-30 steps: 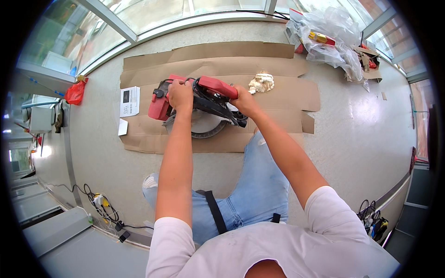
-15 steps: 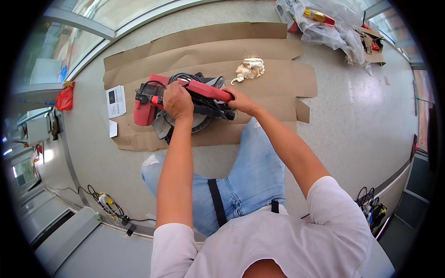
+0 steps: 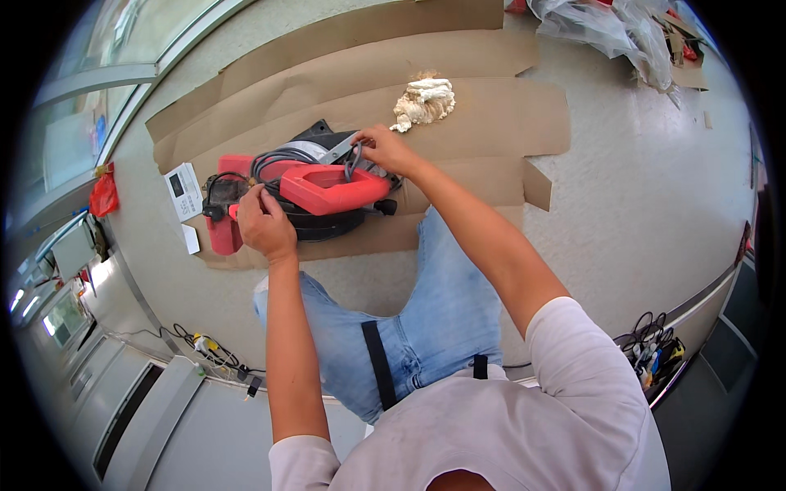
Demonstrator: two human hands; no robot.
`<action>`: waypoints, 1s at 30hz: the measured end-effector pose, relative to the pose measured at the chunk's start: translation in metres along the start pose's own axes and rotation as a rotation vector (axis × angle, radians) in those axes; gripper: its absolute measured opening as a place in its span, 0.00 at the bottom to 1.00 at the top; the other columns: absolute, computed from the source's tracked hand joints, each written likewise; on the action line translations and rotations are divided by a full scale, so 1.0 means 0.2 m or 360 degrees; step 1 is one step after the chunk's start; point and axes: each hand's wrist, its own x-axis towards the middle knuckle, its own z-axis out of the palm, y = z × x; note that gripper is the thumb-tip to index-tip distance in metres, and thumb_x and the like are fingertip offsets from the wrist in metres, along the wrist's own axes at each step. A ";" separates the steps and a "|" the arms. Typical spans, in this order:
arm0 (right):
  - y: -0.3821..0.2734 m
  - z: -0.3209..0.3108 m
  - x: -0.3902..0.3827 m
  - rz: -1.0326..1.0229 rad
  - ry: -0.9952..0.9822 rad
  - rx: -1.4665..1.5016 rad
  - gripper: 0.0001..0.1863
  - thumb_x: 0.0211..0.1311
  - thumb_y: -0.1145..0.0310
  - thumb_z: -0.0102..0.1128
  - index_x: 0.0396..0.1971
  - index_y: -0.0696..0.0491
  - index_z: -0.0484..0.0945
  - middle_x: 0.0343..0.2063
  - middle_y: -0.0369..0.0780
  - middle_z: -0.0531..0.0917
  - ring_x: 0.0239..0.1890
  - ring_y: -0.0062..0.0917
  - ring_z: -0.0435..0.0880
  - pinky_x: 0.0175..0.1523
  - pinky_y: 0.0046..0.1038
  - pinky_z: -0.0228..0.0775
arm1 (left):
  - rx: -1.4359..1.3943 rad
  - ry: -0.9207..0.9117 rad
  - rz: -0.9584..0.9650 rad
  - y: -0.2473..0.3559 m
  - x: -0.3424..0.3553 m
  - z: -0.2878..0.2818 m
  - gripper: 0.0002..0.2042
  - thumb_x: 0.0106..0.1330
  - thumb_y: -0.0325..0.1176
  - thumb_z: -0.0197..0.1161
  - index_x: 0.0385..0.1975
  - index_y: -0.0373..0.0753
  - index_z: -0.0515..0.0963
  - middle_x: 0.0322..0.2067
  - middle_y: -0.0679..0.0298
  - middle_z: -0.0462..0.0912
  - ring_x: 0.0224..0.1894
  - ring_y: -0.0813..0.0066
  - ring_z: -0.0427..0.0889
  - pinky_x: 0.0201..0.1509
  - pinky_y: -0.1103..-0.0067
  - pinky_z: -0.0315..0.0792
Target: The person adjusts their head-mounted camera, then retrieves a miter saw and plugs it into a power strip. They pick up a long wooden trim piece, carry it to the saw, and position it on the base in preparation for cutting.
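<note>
Floor: pale, speckled, fills most of the frame.

Cardboard sheets: flattened brown pieces laid on the floor across upper centre, overlapping.

Person's legs in light blue jeans, centre of frame, just below the cardboard.

Power saw: red and black, lying on the cardboard at centre left, just above the knees. Red handle housing faces up; a dark cord is looped over the top of the body.

Clear plastic wrapping: crumpled heap at upper right, well apart from the saw.

White crumpled rag: on the cardboard at upper centre, near the saw but apart from it.

Small white device with a dark screen: on the floor at the left edge of the cardboard, just beside the saw.

Red bag: far left, by the window frame.

Tangle of cables on the floor at lower left; a second bundle at lower right.

Left hand: fingers curled closed on the left end of the saw, touching the cord.

Right hand: fingers pinched around grey metal parts at the saw's upper right.
</note>
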 end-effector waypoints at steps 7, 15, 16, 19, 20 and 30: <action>-0.08 -0.06 -0.08 0.0021 -0.0151 0.0770 0.11 0.66 0.65 0.66 0.34 0.57 0.77 0.29 0.36 0.84 0.31 0.18 0.81 0.40 0.23 0.73 | -0.0343 -0.0212 -0.0296 -0.15 0.23 -0.16 0.08 0.74 0.30 0.57 0.42 0.33 0.82 0.34 0.65 0.83 0.35 0.78 0.79 0.40 0.80 0.73; -0.47 -0.27 -0.10 -0.0718 -0.0373 -0.0452 0.09 0.65 0.64 0.65 0.40 0.51 0.85 0.34 0.38 0.84 0.42 0.31 0.83 0.47 0.37 0.74 | -0.0180 -0.0233 -0.0278 -0.19 0.20 -0.15 0.09 0.73 0.32 0.56 0.43 0.36 0.82 0.36 0.63 0.85 0.36 0.73 0.80 0.44 0.77 0.73; -0.53 -0.29 -0.09 -0.0767 -0.0453 -0.0622 0.08 0.64 0.64 0.65 0.39 0.51 0.85 0.34 0.38 0.83 0.43 0.33 0.82 0.47 0.38 0.73 | -0.0098 -0.0228 -0.0244 -0.16 0.20 -0.14 0.09 0.72 0.32 0.56 0.43 0.37 0.82 0.36 0.62 0.85 0.36 0.72 0.80 0.44 0.76 0.73; -0.66 -0.29 -0.04 -0.0904 -0.0753 -0.1069 0.08 0.63 0.66 0.64 0.38 0.51 0.86 0.35 0.38 0.81 0.45 0.36 0.81 0.48 0.39 0.73 | -0.0078 -0.0211 -0.0221 -0.10 0.19 -0.13 0.09 0.72 0.32 0.57 0.42 0.37 0.83 0.36 0.62 0.85 0.35 0.69 0.80 0.44 0.75 0.74; -0.69 -0.28 -0.03 -0.0947 -0.0881 -0.1175 0.09 0.63 0.65 0.63 0.38 0.52 0.86 0.35 0.38 0.81 0.45 0.36 0.81 0.48 0.39 0.72 | -0.0057 -0.0198 -0.0191 -0.10 0.19 -0.13 0.09 0.72 0.32 0.57 0.42 0.37 0.83 0.35 0.63 0.85 0.34 0.70 0.80 0.44 0.75 0.74; -0.84 -0.15 0.04 -0.0780 -0.1004 -0.1120 0.10 0.62 0.68 0.61 0.39 0.53 0.86 0.36 0.42 0.82 0.43 0.40 0.81 0.48 0.39 0.74 | 0.0023 -0.0059 -0.0194 -0.12 0.20 -0.13 0.08 0.65 0.33 0.59 0.39 0.43 0.84 0.38 0.60 0.86 0.40 0.58 0.84 0.45 0.66 0.76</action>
